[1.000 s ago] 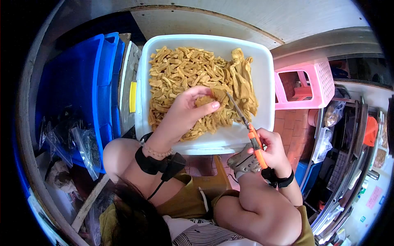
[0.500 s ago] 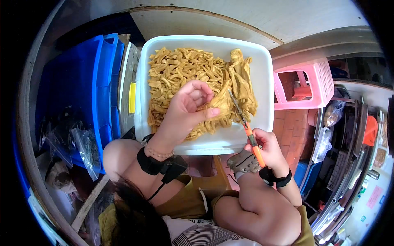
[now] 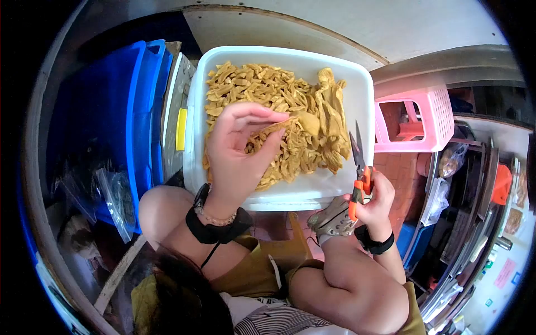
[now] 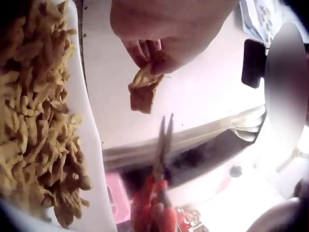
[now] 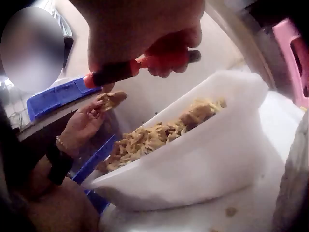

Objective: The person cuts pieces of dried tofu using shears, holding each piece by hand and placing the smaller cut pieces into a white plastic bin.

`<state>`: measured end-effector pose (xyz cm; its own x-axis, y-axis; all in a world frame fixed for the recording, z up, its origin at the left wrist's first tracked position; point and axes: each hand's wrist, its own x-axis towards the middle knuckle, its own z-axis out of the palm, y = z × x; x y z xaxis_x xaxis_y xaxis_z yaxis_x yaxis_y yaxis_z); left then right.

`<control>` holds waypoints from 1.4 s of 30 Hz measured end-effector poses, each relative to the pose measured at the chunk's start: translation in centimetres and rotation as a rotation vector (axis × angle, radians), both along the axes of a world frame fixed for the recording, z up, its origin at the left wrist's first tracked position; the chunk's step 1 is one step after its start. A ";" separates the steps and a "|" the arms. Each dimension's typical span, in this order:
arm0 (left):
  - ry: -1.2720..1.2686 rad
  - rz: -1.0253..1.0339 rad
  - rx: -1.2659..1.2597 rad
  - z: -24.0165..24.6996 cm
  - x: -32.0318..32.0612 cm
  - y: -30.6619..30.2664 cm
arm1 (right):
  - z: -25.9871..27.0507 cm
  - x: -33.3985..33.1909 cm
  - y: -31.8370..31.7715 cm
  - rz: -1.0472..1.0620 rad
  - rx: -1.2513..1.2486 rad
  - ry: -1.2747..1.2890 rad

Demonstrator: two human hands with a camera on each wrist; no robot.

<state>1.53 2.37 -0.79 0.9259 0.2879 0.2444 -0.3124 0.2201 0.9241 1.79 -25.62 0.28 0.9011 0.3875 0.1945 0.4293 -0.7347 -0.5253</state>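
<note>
My left hand (image 3: 237, 153) is raised over a white tub (image 3: 360, 92). Thumb and fingertips pinch a yellow-brown, wrinkled piece of what looks like pickled vegetable (image 4: 143, 99), its end sticking out past the fingers. My right hand (image 3: 382, 196) grips orange-handled scissors (image 3: 358, 159) at the tub's near right edge. Their narrow blades stand slightly parted and point up, apart from the held piece. Cut strips (image 3: 245, 81) of the same yellow-brown stuff heap over the left and middle of the tub. Longer uncut pieces (image 3: 334, 114) lie along its right side.
Blue crates (image 3: 139, 123) stand left of the tub, a pink plastic stool (image 3: 413, 120) right of it. A shelf rack with bagged goods (image 3: 453, 159) is farther right. A pale panel (image 3: 268, 30) rises behind the tub. My bent legs (image 3: 340, 285) are in front.
The scissors have moved right, away from the piece, and their blades have parted. My left hand has turned and come up slightly, still pinching a piece.
</note>
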 end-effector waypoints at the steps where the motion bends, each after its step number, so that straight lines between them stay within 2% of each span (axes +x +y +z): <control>1: -0.016 0.060 0.045 0.0 -0.1 0.0 | 0.3 0.1 0.2 0.025 -0.010 -0.133; 8: -0.041 0.115 0.217 1.1 -0.8 -0.3 | 0.2 0.1 0.2 0.089 -0.123 -0.187; 10: -0.073 0.036 0.220 1.0 -0.9 -0.1 | 0.2 0.2 0.2 0.106 -0.140 -0.197; 14: -0.035 0.017 0.185 1.1 -1.0 0.1 | 0.8 0.0 0.2 0.145 -0.211 -0.218; 17: -0.029 -0.045 0.328 1.0 -0.6 0.4 | 1.4 -0.1 0.3 0.156 -0.260 -0.215; 19: -0.027 -0.138 0.138 0.6 -0.1 0.1 | 1.5 -0.1 0.1 0.155 -0.271 -0.210; 20: -0.028 -0.139 0.137 0.5 0.0 0.0 | 1.6 0.0 -0.1 0.177 -0.238 -0.182; 22: 0.040 -0.287 -0.138 0.4 0.2 -0.2 | 1.8 0.0 -0.4 0.199 -0.208 -0.152; 25: 0.087 -0.407 -0.155 0.4 0.3 0.0 | 2.0 -0.1 -0.5 0.264 -0.185 -0.122; 38: 0.129 -0.472 -0.156 0.5 0.1 -0.4 | 2.1 -0.2 -0.7 0.322 -0.205 -0.062; 41: 0.139 -0.455 -0.114 0.4 0.1 -0.4 | 2.1 -0.1 -0.8 0.327 -0.213 -0.077; 42: 0.108 -0.453 -0.015 0.2 0.2 -0.1 | 2.1 -0.1 -0.9 0.334 -0.214 -0.088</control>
